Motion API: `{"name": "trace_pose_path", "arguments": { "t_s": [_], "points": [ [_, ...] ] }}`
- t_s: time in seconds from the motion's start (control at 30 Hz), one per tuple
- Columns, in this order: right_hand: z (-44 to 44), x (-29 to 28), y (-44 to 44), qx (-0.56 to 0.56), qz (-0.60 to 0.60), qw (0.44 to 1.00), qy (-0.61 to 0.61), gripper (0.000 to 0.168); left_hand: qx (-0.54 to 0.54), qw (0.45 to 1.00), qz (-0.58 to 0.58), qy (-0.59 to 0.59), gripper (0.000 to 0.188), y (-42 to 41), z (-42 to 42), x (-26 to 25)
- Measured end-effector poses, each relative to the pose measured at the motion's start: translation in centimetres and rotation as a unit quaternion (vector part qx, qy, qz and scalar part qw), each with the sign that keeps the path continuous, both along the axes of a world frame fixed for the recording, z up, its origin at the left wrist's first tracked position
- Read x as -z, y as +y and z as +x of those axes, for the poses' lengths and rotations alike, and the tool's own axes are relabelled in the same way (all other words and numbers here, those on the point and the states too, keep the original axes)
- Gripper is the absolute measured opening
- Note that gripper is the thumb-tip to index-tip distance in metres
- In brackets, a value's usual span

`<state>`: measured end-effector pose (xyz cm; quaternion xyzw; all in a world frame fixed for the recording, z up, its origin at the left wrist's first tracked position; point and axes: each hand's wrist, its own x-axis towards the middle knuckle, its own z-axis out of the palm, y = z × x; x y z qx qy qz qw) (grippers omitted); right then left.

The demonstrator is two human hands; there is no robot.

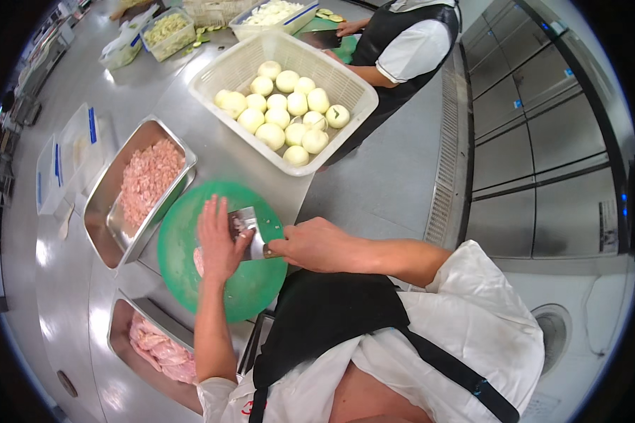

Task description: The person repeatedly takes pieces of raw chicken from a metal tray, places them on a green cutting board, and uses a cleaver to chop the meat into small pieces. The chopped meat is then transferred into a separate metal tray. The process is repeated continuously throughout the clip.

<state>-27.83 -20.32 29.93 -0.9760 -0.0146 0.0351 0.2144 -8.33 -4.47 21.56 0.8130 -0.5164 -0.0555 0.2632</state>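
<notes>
My right hand (312,246) grips the handle of a cleaver (255,244) above a round green cutting board (251,299). Fingers extended, my left hand (219,243) lies against the cleaver's blade, its thumb over the flat side. Small pale bits cling to the steel. A pink piece of raw meat (198,261) shows on the board beside my left hand, partly covered by it. Diced pink meat (151,182) fills part of a deep steel pan (99,211) left of the board. Larger raw meat pieces (161,349) lie in a nearer steel pan (120,330), partly behind my left forearm.
A white plastic basket (344,143) of peeled onions (278,117) stands beyond the board. Past it, a co-worker (413,53) holds a dark-bladed knife (320,38). Tubs of chopped vegetables (166,29) stand farther back. Clear plastic containers (74,150) and a pale spoon (67,222) lie left.
</notes>
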Motion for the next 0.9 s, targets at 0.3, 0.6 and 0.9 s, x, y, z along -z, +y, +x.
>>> {"name": "trace_pose_path", "arguments": {
  "t_s": [0.3,0.6,0.9],
  "points": [
    [3.8,-4.5,1.2,0.009,-0.054,0.987,-0.153,0.027,-0.054,0.982,-0.067,-0.168,0.074,0.4,15.4,-8.4],
    [-0.2,4.7,-0.3,0.121,0.143,0.980,0.067,0.036,-0.284,0.942,-0.033,-0.178,0.050,7.7,32.4,4.9],
    [-4.6,6.6,-2.5,0.229,0.229,0.926,0.193,0.042,-0.202,0.978,0.057,0.022,0.036,12.4,8.6,20.1]
  ]
}}
